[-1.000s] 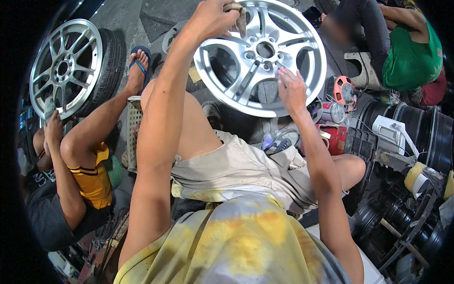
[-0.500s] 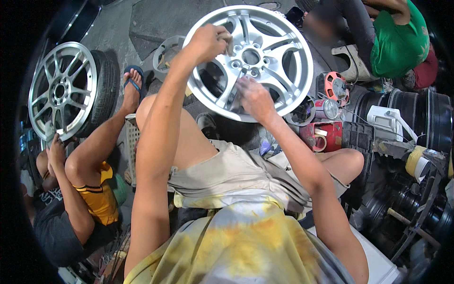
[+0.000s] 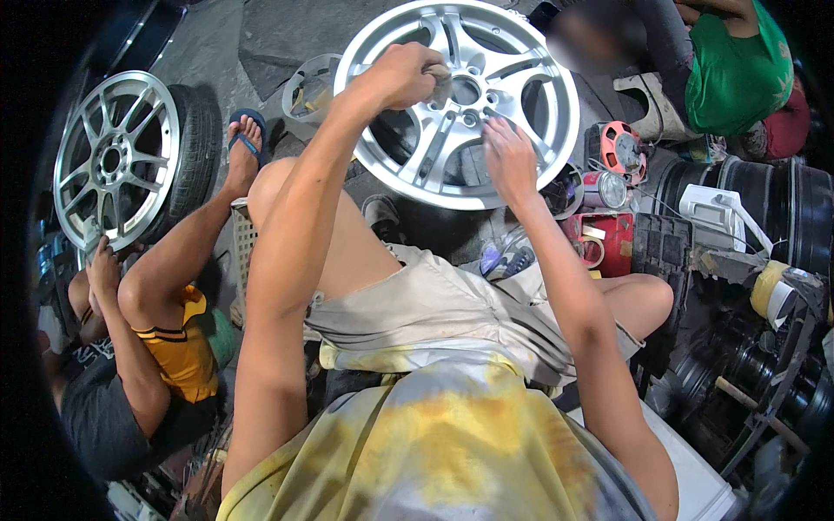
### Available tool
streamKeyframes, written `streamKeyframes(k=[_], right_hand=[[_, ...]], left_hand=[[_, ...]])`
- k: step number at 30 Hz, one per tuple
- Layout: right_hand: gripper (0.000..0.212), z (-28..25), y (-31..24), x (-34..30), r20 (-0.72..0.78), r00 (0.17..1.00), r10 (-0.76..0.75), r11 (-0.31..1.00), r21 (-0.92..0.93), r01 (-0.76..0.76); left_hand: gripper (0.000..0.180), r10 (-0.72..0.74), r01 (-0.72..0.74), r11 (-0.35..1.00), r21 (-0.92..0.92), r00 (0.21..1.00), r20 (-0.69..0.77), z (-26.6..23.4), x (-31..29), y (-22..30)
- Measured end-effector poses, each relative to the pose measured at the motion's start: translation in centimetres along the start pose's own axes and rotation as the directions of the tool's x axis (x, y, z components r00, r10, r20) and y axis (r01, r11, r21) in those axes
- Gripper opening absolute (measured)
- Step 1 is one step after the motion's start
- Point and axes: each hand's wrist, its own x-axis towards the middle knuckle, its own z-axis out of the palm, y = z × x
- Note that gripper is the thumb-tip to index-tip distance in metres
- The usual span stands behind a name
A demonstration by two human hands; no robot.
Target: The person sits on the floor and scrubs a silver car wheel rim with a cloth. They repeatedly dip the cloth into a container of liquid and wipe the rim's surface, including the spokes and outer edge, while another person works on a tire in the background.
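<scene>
Grey floor (image 3: 204,39) is showing around your silver wheel (image 3: 486,82), its top edge cut off; your left hand (image 3: 401,76) is pinching half-hidden cloth (image 3: 442,86) over it, your blurred right hand (image 3: 512,165) is holding its fingers slightly apart

Moderate light falls brightest on the silver wheel (image 3: 482,85) at upper centre and the stained shirt (image 3: 452,434) below; the lower right sinks into shadow. Fisheye curvature ends in black corners. The right hand (image 3: 511,163) looks slightly blurred; an upper-right patch is heavily smudged.
</scene>
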Motion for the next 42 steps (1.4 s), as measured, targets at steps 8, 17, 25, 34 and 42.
streamKeyframes(k=[8, 17, 25, 34, 42], right_hand=[[0.025, -5.4, 2.4, 1.2, 0.198, 0.975, -0.098, 0.993, -0.039, 0.108], [0.024, -2.9, -2.8, -2.0, -0.037, 0.851, 0.524, 0.823, 0.277, -0.495], [0.032, -9.4, 2.7, -4.5, 0.291, 0.613, 0.734, 0.130, 0.826, -0.548], [0.024, -6.6, 3.8, 0.1, 0.249, 0.925, 0.289, 0.957, -0.116, -0.267], [0.018, -6.3, 2.2, 1.8, 0.278, 0.893, 0.353, 0.933, -0.174, -0.315]], left_hand=[[0.029, -0.048, 0.039, 0.995, -0.094, 0.994, -0.095, -1.4, -0.1, -1.7], [0.030, -0.006, 0.011, 0.996, 0.085, 0.998, -0.062, -0.3, -0.3, -1.0], [0.021, 0.038, -0.038, 0.999, 0.003, 0.997, -0.070, 3.7, 1.1, -1.4], [0.019, 0.145, -0.132, 0.979, 0.156, 0.987, -0.072, 4.1, 2.8, -0.5], [0.020, 0.007, -0.017, 0.999, -0.030, 0.951, -0.308, -1.3, 3.2, -3.0]])
